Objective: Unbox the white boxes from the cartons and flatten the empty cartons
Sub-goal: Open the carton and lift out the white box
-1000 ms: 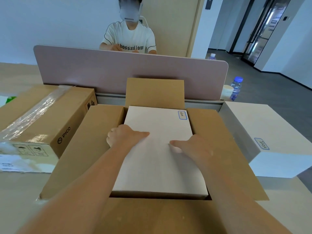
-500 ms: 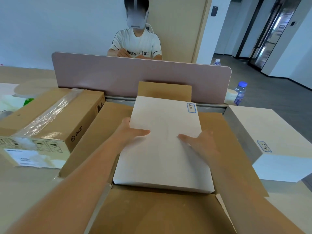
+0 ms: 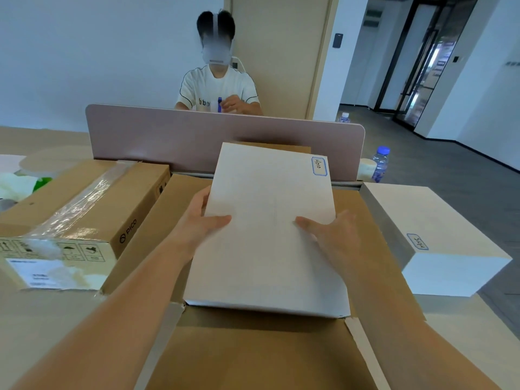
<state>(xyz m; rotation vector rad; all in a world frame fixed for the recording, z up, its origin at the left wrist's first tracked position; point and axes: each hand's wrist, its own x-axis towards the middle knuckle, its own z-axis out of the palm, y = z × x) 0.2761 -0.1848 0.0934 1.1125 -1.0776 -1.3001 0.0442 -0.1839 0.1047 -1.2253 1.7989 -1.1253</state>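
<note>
A white box (image 3: 267, 243) with a small blue-edged label at its far right corner is raised partway out of the open brown carton (image 3: 253, 356), its far end higher than its near end. My left hand (image 3: 201, 220) grips the box's left edge, thumb on top and fingers down the side. My right hand (image 3: 334, 240) holds the right edge, thumb across the top. The carton's flaps lie spread open on all sides. A second white box (image 3: 439, 237) with the same kind of label stands on the desk to the right.
A sealed brown PICO carton (image 3: 81, 218) with clear tape lies at the left. A pink desk divider (image 3: 174, 139) runs behind the carton, and a person sits beyond it. A water bottle (image 3: 380, 164) stands at the far right of the desk.
The white box has risen out of the carton, its far end lifting and covering the rear flap. Both hands moved from its top to gripping its side edges.
</note>
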